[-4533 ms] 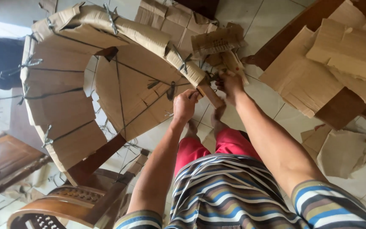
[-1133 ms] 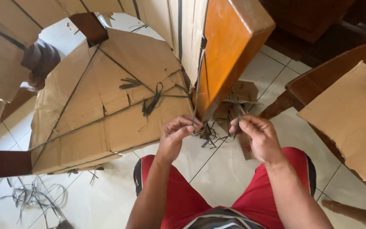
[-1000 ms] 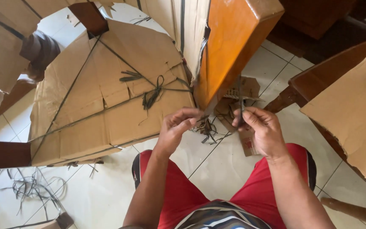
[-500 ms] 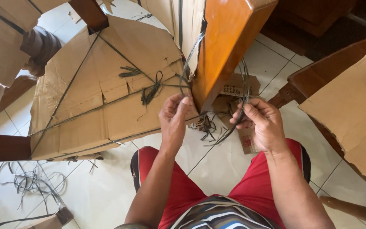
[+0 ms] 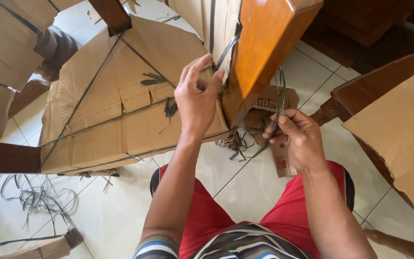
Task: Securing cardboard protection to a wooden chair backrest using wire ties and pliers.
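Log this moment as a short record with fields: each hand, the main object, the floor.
left hand: raised, fingers on the dark strap at the edge of the cardboard wrapping
right hand: closed on a loop of the same strap
main object: orange-brown wooden furniture leg sticking out of the cardboard
floor: pale tiles, cut strap scraps at left, loose cardboard sheet at right

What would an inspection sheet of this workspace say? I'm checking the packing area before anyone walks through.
Surface: pale tiled floor.
Job's things: orange-brown wooden piece; cardboard wrapping bound with dark strapping.
Clutter: strap offcuts, cardboard scraps on tiles.
Grippers: left hand pinches strapping at the wood's edge; right hand grips a strap loop.
Cables: nothing seen.
Surroundings: dark wooden furniture; cardboard-covered piece.
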